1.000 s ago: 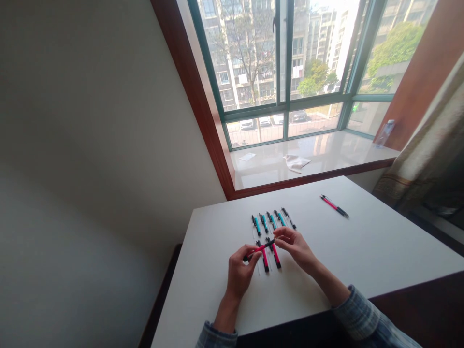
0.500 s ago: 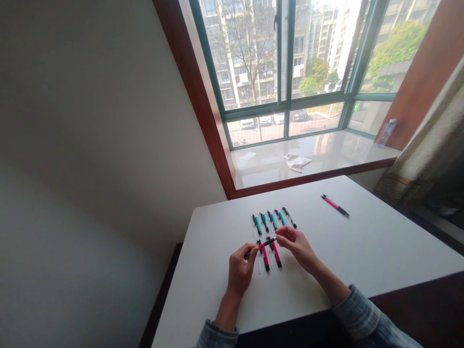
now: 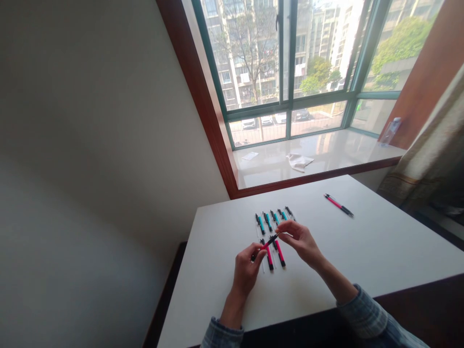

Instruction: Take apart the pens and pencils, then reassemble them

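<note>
A pen [image 3: 271,240] with a pink-red barrel and black grip slants up to the right above the table. My left hand [image 3: 246,268] pinches its barrel between thumb and fingers. At the pen's tip end, my right hand [image 3: 301,242] has thumb and fingertips closed; any small part between them is too small to make out. Beneath lie two pink-red pen barrels [image 3: 280,254] with black ends, beside black pieces and thin refills. Behind them is a row of several turquoise barrels [image 3: 261,223] with black parts, partly covered by my right hand.
The white table [image 3: 203,290] holds everything. Farther right lies a pair of pens [image 3: 338,205], pink-red and black. A white cloth [image 3: 299,162] and a clear bottle [image 3: 390,132] are on the windowsill [image 3: 337,150]. A wall [image 3: 108,193] rises to the left.
The pen tilts more steeply upward. My right fingertips have closed in on its tip end. The view has shifted slightly, so the scene sits a little farther right.
</note>
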`<action>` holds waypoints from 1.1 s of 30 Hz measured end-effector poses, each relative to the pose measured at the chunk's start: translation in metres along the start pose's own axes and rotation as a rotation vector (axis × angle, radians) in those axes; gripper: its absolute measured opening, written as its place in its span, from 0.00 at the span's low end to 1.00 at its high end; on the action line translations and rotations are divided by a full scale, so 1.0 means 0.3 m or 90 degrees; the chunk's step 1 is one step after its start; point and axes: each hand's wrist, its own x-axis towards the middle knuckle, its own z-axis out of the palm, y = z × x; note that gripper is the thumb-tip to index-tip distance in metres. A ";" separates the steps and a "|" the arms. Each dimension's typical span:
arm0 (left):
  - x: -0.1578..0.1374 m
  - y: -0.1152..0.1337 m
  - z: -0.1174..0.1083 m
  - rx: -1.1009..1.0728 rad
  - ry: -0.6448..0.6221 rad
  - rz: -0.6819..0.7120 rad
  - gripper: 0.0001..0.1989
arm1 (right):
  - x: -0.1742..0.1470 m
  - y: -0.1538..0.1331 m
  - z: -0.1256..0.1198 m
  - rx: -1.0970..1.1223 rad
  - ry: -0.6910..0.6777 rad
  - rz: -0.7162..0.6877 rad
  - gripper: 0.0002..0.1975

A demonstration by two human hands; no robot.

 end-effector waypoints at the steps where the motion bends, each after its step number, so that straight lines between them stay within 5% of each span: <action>1: 0.000 0.002 -0.001 -0.008 -0.004 0.006 0.18 | 0.003 -0.013 0.008 0.002 -0.017 -0.003 0.11; 10: -0.012 0.001 -0.001 -0.068 0.011 0.030 0.18 | 0.016 -0.096 0.086 -0.032 -0.031 -0.086 0.10; 15: -0.012 -0.002 0.000 -0.098 0.032 0.034 0.18 | 0.029 -0.118 0.045 -0.085 0.021 -0.108 0.15; 18: -0.009 -0.005 -0.001 -0.106 0.060 0.020 0.17 | 0.023 -0.076 -0.016 -0.188 0.063 -0.106 0.16; 24: -0.006 -0.004 -0.002 -0.084 0.083 -0.009 0.16 | -0.042 0.070 -0.097 -0.428 -0.029 -0.060 0.13; 33: -0.001 -0.005 -0.002 -0.069 0.084 -0.013 0.16 | -0.026 0.108 -0.094 -0.494 -0.028 -0.059 0.11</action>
